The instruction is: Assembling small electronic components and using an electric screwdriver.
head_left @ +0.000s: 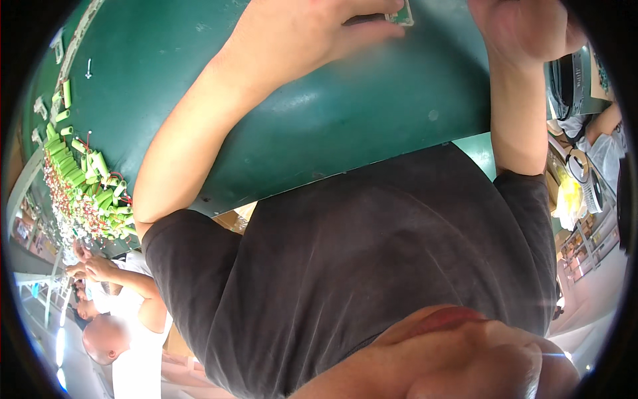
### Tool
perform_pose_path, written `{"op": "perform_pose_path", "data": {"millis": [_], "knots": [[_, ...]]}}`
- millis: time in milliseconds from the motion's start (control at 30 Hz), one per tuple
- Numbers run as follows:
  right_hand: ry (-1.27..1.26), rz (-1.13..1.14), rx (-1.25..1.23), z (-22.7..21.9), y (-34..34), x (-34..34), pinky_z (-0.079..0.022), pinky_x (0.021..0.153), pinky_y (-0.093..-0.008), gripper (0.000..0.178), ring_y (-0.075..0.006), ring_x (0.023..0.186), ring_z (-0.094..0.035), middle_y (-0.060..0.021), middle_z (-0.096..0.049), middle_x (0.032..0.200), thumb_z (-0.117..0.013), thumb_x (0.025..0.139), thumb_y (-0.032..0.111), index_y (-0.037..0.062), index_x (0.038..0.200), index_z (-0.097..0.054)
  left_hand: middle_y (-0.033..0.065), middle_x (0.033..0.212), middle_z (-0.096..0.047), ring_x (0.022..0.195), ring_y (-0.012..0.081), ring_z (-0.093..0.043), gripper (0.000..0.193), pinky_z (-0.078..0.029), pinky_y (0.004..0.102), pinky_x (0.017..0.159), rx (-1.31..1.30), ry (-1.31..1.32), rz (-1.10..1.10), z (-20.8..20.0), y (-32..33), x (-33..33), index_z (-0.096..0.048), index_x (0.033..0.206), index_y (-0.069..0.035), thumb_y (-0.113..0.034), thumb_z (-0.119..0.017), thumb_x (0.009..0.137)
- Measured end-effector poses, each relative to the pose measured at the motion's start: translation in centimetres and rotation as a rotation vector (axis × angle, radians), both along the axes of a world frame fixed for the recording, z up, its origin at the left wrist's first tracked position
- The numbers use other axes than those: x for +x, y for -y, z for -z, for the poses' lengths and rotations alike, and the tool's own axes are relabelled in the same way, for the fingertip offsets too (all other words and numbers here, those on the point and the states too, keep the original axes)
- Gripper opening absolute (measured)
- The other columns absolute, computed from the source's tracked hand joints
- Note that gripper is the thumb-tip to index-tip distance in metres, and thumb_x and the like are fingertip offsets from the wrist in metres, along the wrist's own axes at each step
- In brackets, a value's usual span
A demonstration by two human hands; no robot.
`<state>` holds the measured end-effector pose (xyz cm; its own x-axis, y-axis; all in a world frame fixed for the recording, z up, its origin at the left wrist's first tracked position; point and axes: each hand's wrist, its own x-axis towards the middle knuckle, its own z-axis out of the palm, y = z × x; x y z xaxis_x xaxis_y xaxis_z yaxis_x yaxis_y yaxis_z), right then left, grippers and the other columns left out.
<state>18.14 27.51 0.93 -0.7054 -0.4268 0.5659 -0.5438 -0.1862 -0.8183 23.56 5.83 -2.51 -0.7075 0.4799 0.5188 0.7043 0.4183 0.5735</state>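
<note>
Left hand [302, 32]: grip pinched on small green board [403, 16], one o'clock at the view's edge | Right hand [525, 30], toward two o'clock: fingers curled, hold cannot be told | Risk: a slack thumb might let the board slip onto the bench [372, 106]

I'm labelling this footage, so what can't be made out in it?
All in the head view:
Left hand: upper part cut off by the top edge.
Green circuit board: full outline, hidden by that hand and the top edge.
Right hand: blurred and cut off at the top; any held item is unclear.
Green cylinders: too small and crowded to count.
</note>
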Motion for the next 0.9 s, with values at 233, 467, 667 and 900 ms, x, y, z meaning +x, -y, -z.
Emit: {"op": "perform_pose_path", "data": {"millis": [233, 467, 667, 900], "knots": [[0.011, 0.049, 0.017, 0.9, 1.3, 0.7, -0.049, 0.055, -0.0255, 0.045, -0.0103, 0.056, -0.053, -0.011, -0.055, 0.107, -0.054, 0.097, -0.002, 0.0012, 0.14, -0.039, 0.025, 0.141, -0.055, 0.128, 0.0418, -0.058, 0.021, -0.051, 0.0447, 0.104, 0.168, 0.089, 0.016, 0.8, 0.1, 0.2, -0.077, 0.089, -0.003, -0.016, -0.085, 0.074], [-0.003, 0.101, 0.013, 0.2, 2.7, 1.2, -0.049, 0.055, -0.025, 0.05, -0.0101, 0.056, -0.053, -0.0111, -0.055, 0.107, -0.054, 0.097, -0.002, 0.0029, 0.143, -0.037, 0.0243, 0.14, -0.056, 0.127, 0.041, -0.057, 0.021, -0.051, 0.0449, 0.104, 0.094, 0.089, -0.001, 0.0, 0.3, -0.2, -0.077, 0.088, -0.003, -0.016, -0.085, 0.074], [0.083, -0.008, -0.21, -0.8, 3.1, 1.1, -0.05, 0.055, -0.0226, 0.07, -0.0092, 0.058, -0.055, -0.0106, -0.054, 0.107, -0.056, 0.096, -0.004, 0.0117, 0.155, -0.021, 0.0239, 0.139, -0.055, 0.125, 0.0411, -0.058, 0.022, -0.05, 0.0456, 0.104, 0.015, -0.029, -0.035, -1.1, 0.2, -0.1, -0.076, 0.09, -0.002, -0.013, -0.084, 0.072], [0.216, 0.185, -0.302, -2.6, 3.2, 0.1, -0.05, 0.062, -0.0238, 0.067, -0.0113, 0.073, -0.06, -0.0091, -0.056, 0.107, -0.065, 0.094, -0.005, 0.004, 0.15, -0.029, 0.018, 0.116, -0.061, 0.106, 0.034, -0.065, 0.034, -0.053, 0.0392, 0.094, -0.075, 0.093, -0.179, -7.1, 3.0, -5.6, -0.066, 0.1, -0.003, -0.008, -0.079, 0.069]]}}
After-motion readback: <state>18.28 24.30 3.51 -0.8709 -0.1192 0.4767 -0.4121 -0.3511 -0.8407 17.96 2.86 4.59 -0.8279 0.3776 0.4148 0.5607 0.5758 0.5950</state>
